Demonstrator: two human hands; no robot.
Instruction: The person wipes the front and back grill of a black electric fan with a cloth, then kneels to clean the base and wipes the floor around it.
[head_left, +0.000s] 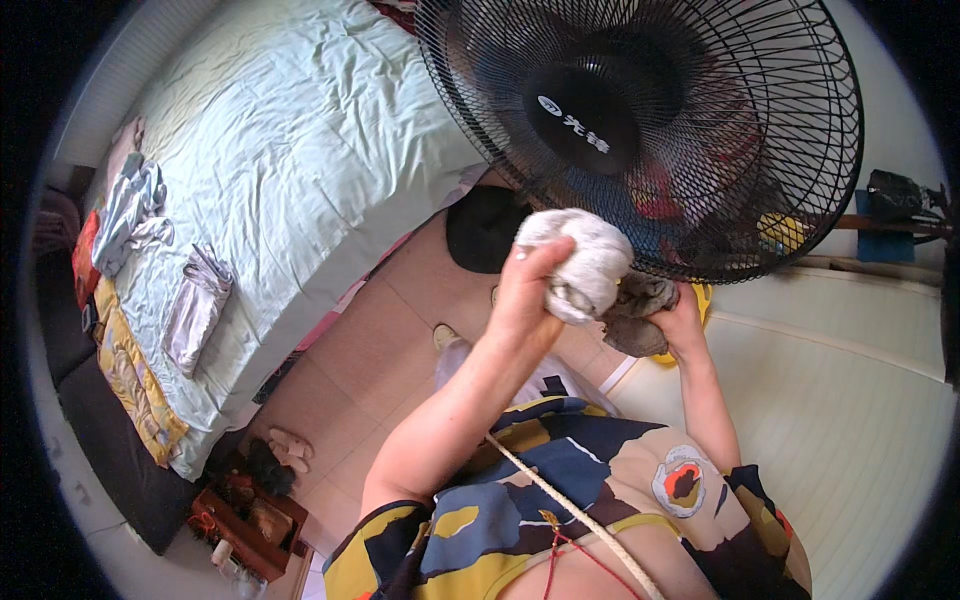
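My left hand (529, 285) is closed around a balled-up white fuzzy cloth (577, 259), raised just below the fan's front grille. The thumb presses on its near side. To the right and lower down, my right hand (681, 322) grips a bunched grey-brown cloth (637, 330), which may be a pair of socks. Part of that cloth hangs below the fingers, and the white bundle sits beside its upper end. A yellow object (703, 302) shows partly behind my right hand; what it is cannot be told.
A black pedestal fan (577, 120) stands close in front, its round base (484, 229) on the tiled floor (360, 375). Left is a bed (300, 135) with folded clothes (196, 309). A reddish wooden box (247, 525) and slippers (291, 448) lie lower left. A pale panelled surface (810, 390) runs along the right.
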